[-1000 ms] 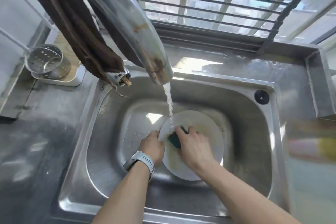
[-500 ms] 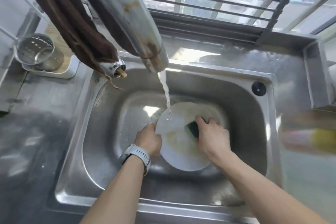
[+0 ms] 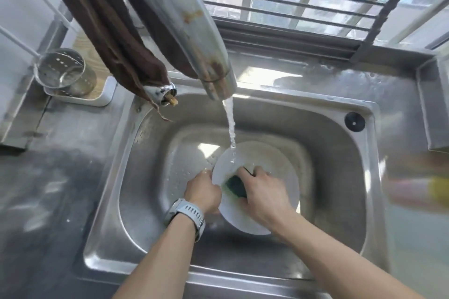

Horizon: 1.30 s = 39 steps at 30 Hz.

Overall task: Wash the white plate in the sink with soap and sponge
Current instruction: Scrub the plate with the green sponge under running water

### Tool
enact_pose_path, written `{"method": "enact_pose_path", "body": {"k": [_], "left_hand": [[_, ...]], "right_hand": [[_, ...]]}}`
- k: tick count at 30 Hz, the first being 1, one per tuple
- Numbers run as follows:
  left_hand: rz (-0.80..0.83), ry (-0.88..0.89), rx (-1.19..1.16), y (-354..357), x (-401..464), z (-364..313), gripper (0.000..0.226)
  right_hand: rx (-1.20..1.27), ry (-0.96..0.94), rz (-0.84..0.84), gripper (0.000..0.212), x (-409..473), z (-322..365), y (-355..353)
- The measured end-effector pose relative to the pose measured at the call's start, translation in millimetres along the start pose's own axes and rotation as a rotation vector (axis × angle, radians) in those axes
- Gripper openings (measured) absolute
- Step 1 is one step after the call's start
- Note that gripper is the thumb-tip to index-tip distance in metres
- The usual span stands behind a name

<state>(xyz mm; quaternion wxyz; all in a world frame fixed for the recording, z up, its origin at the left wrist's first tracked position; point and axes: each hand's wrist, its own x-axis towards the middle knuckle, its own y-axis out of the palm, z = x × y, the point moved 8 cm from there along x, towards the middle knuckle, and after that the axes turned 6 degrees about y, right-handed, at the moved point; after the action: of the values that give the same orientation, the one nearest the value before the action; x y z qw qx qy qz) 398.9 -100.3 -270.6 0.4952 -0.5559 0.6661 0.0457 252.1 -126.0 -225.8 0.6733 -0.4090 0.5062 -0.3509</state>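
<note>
While water runs, left hand (image 3: 203,191) gripping white plate (image 3: 279,167) rim, right hand (image 3: 263,193) clutching apparently green sponge (image 3: 235,185)

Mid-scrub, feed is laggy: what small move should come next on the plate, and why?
Probably sweep the sponge right: the right hand holds it at the white plate's left side, and the brownish film on the right looks unscrubbed. The left hand steadies the rim.

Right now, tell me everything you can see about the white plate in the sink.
The white plate is round, glossy and ceramic-looking, wet, with brownish smears on its face. It sits tilted in the steel sink basin. The left hand grips its left rim; the right hand presses a dark green sponge onto it. The tap's water stream lands near its upper left edge.
</note>
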Motion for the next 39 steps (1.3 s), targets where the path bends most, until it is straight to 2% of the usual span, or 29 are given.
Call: {"method": "enact_pose_path", "body": {"k": [1, 3, 5, 8, 11, 13, 16, 19, 21, 23, 25, 26, 28, 30, 34, 37, 39], "left_hand": [[-0.014, 0.004, 0.018, -0.4, 1.5, 2.4, 0.026], [-0.050, 0.005, 0.035, -5.5, 3.0, 3.8, 0.023], [-0.046, 0.010, 0.014, -6.2, 2.2, 0.6, 0.022], [-0.001, 0.011, 0.005, -2.5, -3.1, -5.3, 0.017], [0.000, 0.005, -0.034, -1.7, -4.9, -2.5, 0.016], [-0.014, 0.010, -0.011, -7.5, -5.2, -1.3, 0.010], [-0.026, -0.003, -0.053, -13.8, -8.4, -7.1, 0.011], [-0.006, -0.021, -0.109, -11.1, -9.8, -5.8, 0.016], [0.000, -0.030, -0.177, -11.7, -13.5, -6.5, 0.015], [-0.011, -0.022, -0.222, -14.6, -15.0, -9.0, 0.015], [-0.011, -0.034, -0.256, -14.6, -17.9, -10.2, 0.019], [-0.002, -0.037, -0.265, -12.4, -18.5, -10.4, 0.018], [0.007, -0.031, -0.266, -8.1, -18.9, -8.9, 0.016], [0.017, -0.069, -0.322, -3.5, -20.9, -3.0, 0.020], [0.042, -0.109, -0.412, 0.1, -25.3, 1.0, 0.026], [0.062, -0.131, -0.459, 5.3, -28.4, 0.9, 0.023], [0.074, -0.148, -0.483, 10.0, -32.4, 2.4, 0.027]], "right_hand": [[0.002, 0.001, -0.014, 0.031, 12.3, 1.5, -0.3], [-0.021, 0.117, -0.032, 0.031, 29.8, -28.0, -9.7], [-0.062, 0.222, -0.037, 0.035, 9.9, -60.7, -14.6], [-0.057, 0.145, 0.032, 0.040, -25.9, -37.2, 1.9], [0.003, 0.034, -0.014, 0.041, 11.6, -7.8, 6.3], [-0.033, 0.152, -0.074, 0.045, 33.6, -28.3, -8.9], [-0.009, 0.295, -0.097, 0.048, 1.5, -53.7, -10.1], [0.101, 0.089, -0.043, 0.046, -11.9, -9.5, -1.7], [0.102, 0.054, -0.044, 0.043, 12.0, -3.9, 0.3], [0.082, 0.195, -0.061, 0.045, 32.7, -36.5, -8.4], [0.068, 0.323, -0.067, 0.045, 13.5, -65.3, -9.6], [0.047, 0.314, -0.082, 0.045, -6.1, -63.5, -8.7], [0.111, 0.138, -0.060, 0.049, -28.6, -25.6, -5.2], [0.191, 0.027, -0.029, 0.046, -8.0, -5.4, -1.0], [0.214, 0.183, -0.100, 0.044, 31.6, -29.5, -5.4], [0.236, 0.010, -0.085, 0.054, -17.9, 8.4, 1.2], [0.203, -0.058, -0.080, 0.051, -8.9, 11.8, 3.8]]}}
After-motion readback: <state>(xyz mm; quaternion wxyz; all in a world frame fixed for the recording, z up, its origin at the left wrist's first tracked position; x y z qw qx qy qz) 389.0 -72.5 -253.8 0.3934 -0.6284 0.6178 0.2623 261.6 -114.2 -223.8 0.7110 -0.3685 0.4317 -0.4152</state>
